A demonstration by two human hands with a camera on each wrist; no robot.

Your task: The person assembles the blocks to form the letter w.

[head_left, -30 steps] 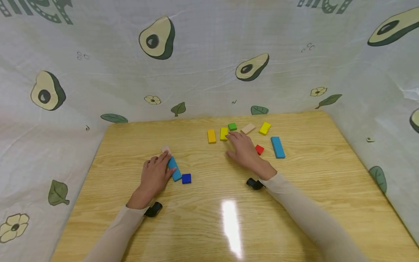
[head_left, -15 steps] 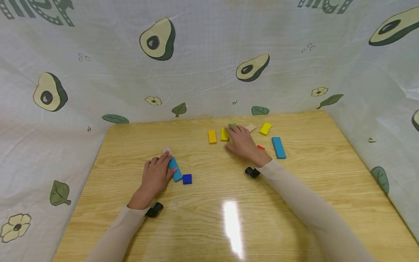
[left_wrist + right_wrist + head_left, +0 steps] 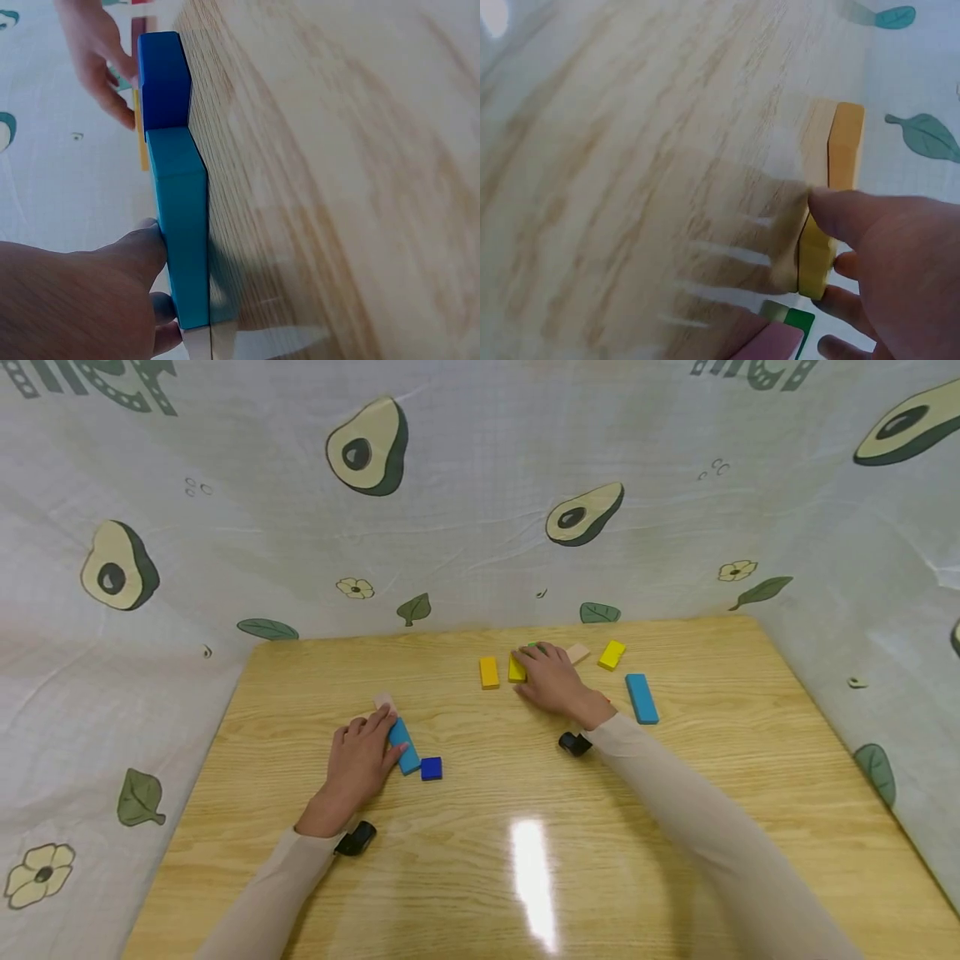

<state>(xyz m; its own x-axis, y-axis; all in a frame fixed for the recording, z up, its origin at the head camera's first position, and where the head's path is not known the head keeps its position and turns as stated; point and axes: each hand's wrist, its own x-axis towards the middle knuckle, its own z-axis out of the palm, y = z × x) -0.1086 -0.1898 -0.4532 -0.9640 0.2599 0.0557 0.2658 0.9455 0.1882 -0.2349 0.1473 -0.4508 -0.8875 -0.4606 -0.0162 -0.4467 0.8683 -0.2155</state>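
Note:
My left hand rests on a light blue block and a pale wood block lying end to end; its thumb touches the blue one. A small dark blue block meets the blue block's near end. In the left wrist view, the light blue block and dark blue block stand clear of the fingers. My right hand holds a yellow block between thumb and fingers, on the table. The right wrist view shows this yellow block beside the thumb.
An orange block lies left of the held yellow one. Around my right hand are a partly hidden green block, a pale block, another yellow block and a blue block. A mostly hidden red block lies by the wrist.
My right hand has moved slightly forward and its fingers have come onto the yellow block, covering more of the green and red blocks. My left hand stays in place.

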